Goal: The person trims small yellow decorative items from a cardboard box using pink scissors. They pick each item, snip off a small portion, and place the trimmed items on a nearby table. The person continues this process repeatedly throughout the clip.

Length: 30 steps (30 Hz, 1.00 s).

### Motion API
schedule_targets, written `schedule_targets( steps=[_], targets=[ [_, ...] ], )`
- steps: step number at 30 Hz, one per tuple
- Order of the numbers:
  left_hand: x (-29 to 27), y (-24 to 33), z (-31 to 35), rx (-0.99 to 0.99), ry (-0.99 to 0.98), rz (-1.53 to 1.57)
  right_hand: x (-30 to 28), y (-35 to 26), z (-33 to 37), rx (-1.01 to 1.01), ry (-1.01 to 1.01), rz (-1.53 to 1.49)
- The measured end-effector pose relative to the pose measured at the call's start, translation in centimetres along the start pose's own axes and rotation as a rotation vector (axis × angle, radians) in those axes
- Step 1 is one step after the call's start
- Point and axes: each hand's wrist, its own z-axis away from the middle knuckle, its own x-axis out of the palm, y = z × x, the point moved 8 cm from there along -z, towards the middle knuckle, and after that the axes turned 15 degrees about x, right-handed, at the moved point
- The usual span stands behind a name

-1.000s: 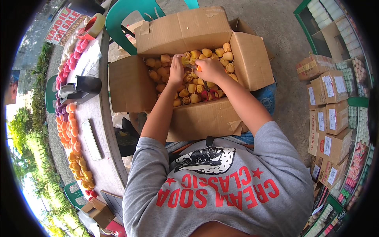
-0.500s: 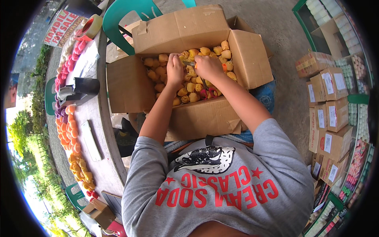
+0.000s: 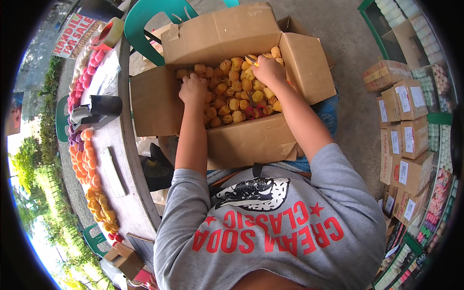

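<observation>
A cardboard box (image 3: 251, 140) with its flaps spread stands before me, filled with yellow-orange rose-shaped candles (image 3: 237, 104). My left hand (image 3: 194, 89) is down at the left side of the box, its fingers curled among the candles; what they hold, if anything, is hidden. Over the far right part of the box, my right hand (image 3: 269, 71) is closed round a small tool (image 3: 251, 59) with a dark metal tip and some orange on it. Its full shape is covered by the hand. Red-handled scissors (image 3: 255, 113) lie on the candles near the front wall.
On the left, a white table (image 3: 113, 145) bears rows of coloured petal-like pieces (image 3: 87, 164), a black tape dispenser (image 3: 99, 108) and a tape roll (image 3: 111, 31). A green chair (image 3: 145, 29) stands behind the box. Labelled cartons (image 3: 406, 135) and stocked shelves line the right.
My hands have moved apart: the left went left and slightly down to the box's left side, the right went right and slightly farther away with the tool. More candles show between them.
</observation>
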Motion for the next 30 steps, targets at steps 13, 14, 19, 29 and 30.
schedule_targets(
  steps=[13, 14, 19, 29, 30],
  targets=[
    [8.1, 8.5, 4.4, 0.481, -0.765, 0.009, 1.2, 0.0, 0.4, -0.04, -0.07, 0.049],
    [8.3, 8.5, 4.2, 0.512, -0.759, 0.094, 1.4, 0.0, 0.4, -0.052, -0.079, 0.059],
    [5.9, 6.4, 1.4, 0.362, -0.504, 0.63, 0.6, -0.2, 0.5, -0.063, -0.035, -0.028],
    [4.5, 5.9, -0.3, 0.025, -0.261, 1.788, 1.7, -2.9, 2.5, -0.414, -0.084, -0.098],
    [4.6, 5.2, -0.7, 0.049, -0.156, 1.659, 1.6, -3.2, 2.9, -0.446, -0.068, -0.127]
  ],
)
